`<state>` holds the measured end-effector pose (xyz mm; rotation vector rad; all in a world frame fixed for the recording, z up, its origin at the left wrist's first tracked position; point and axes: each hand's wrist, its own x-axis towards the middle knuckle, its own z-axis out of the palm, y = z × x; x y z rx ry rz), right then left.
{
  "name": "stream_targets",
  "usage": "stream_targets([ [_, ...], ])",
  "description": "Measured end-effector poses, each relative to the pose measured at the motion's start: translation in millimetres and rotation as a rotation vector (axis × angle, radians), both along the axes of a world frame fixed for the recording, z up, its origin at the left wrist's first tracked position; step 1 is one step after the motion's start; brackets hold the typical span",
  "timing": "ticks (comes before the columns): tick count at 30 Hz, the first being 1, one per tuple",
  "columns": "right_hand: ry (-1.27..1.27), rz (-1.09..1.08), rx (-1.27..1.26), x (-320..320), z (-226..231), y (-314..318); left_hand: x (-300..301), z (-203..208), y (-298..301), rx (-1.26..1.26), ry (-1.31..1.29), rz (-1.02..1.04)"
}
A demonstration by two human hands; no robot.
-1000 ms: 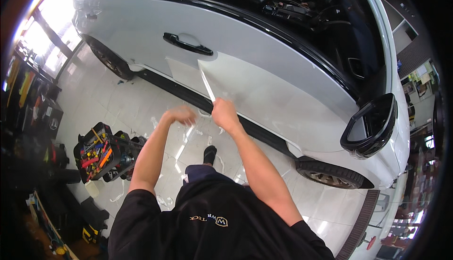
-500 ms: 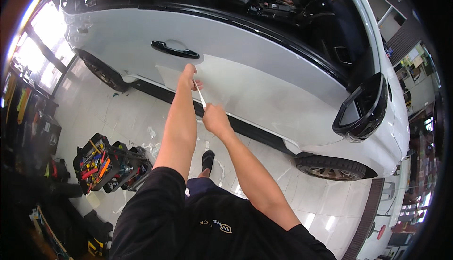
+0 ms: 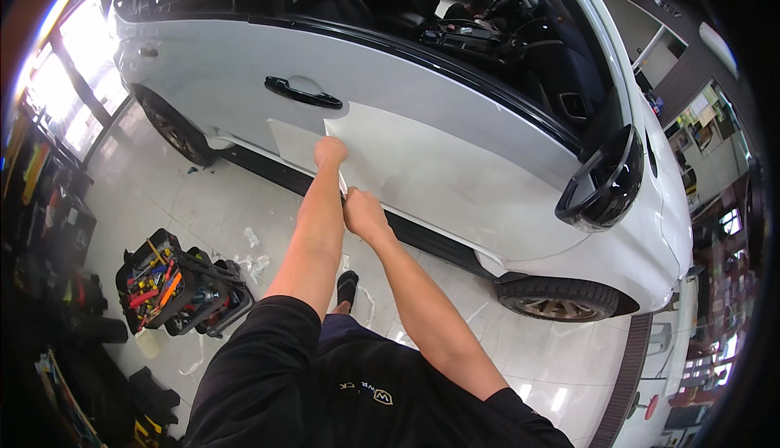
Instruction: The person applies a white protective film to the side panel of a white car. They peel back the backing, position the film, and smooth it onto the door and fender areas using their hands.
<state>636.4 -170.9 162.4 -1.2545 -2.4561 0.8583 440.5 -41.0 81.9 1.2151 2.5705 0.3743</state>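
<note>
A pale film [image 3: 455, 180] covers much of the lower half of the white car door [image 3: 390, 78], its left part pulled away from the panel. My left hand [image 3: 330, 151] is closed on the loose edge of this film, below the black door handle [image 3: 303, 92]. Lower and to the right, my right hand [image 3: 366, 214] is closed on the same edge, near the sill. A narrow white strip of film shows between my two hands. My fingertips are mostly hidden behind my fists.
A black tool box [image 3: 183, 285] full of hand tools stands on the tiled floor at left. White scraps [image 3: 253, 265] lie beside it. The black side mirror [image 3: 601, 184] juts out at right, above the front wheel [image 3: 561, 298]. The car window is down.
My left hand has moved down from beneath the door handle, and my right hand is slightly lower. A lifted film corner now shows above my left hand. The whole view has shifted a little.
</note>
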Motion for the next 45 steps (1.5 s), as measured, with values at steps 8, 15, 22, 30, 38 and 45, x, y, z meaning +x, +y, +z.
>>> stream_targets([
  [8,-0.003,-0.01,0.012,23.8,0.9,-11.1,32.5,13.5,-15.6,-0.015,-0.065,-0.029],
  [15,0.004,0.013,0.033,34.8,-3.4,-17.2,38.6,15.3,-26.5,0.02,-0.01,-0.069],
  [22,-0.016,0.037,0.045,45.2,4.2,-31.4,46.0,23.3,-45.6,-0.01,0.059,-0.119],
  [30,-0.024,0.062,0.047,60.8,10.0,-45.9,62.5,35.6,-66.4,-0.017,0.068,-0.087],
  [38,-0.031,0.045,0.035,83.2,16.8,-62.0,82.5,41.0,-74.9,-0.053,0.077,-0.12],
  [45,-0.012,0.046,0.052,97.7,16.7,-73.8,83.1,26.3,-75.2,-0.025,0.052,-0.085],
])
